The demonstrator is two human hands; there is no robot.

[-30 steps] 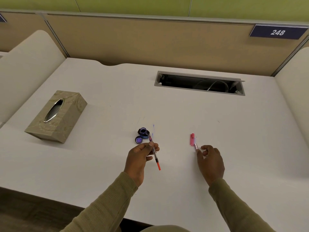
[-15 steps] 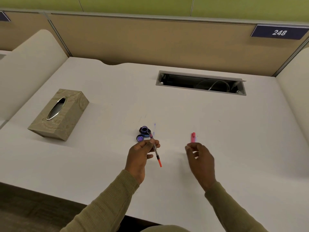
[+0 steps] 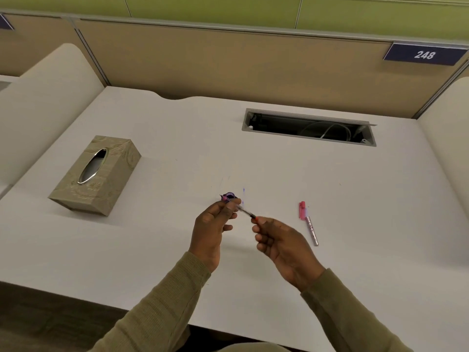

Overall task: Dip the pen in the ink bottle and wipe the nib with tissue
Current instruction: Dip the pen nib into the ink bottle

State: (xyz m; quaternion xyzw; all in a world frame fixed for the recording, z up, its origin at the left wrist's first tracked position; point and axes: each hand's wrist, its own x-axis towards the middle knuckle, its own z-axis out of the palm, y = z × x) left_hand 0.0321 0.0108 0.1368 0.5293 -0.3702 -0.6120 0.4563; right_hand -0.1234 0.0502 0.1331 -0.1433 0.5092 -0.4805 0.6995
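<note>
My left hand (image 3: 212,228) pinches the front part of a thin pen (image 3: 245,212) whose nib end points toward the small dark ink bottle (image 3: 229,196) just beyond my fingers. The bottle is mostly hidden by that hand. My right hand (image 3: 281,246) pinches the pen's red rear tip. The pen lies nearly level between both hands, above the white desk (image 3: 177,237). A beige tissue box (image 3: 97,175) with an oval slot stands at the left. No tissue sticks out of it.
A pink and silver pen cap (image 3: 308,222) lies on the desk right of my right hand. A recessed cable slot (image 3: 308,128) opens at the back. Beige partition panels (image 3: 228,64) close off the rear and sides. Small ink marks dot the desk near the bottle.
My right hand left the pink cap on the desk and moved left to pinch the pen's red end. My left hand lifted and tilted the pen flatter, covering the bottle.
</note>
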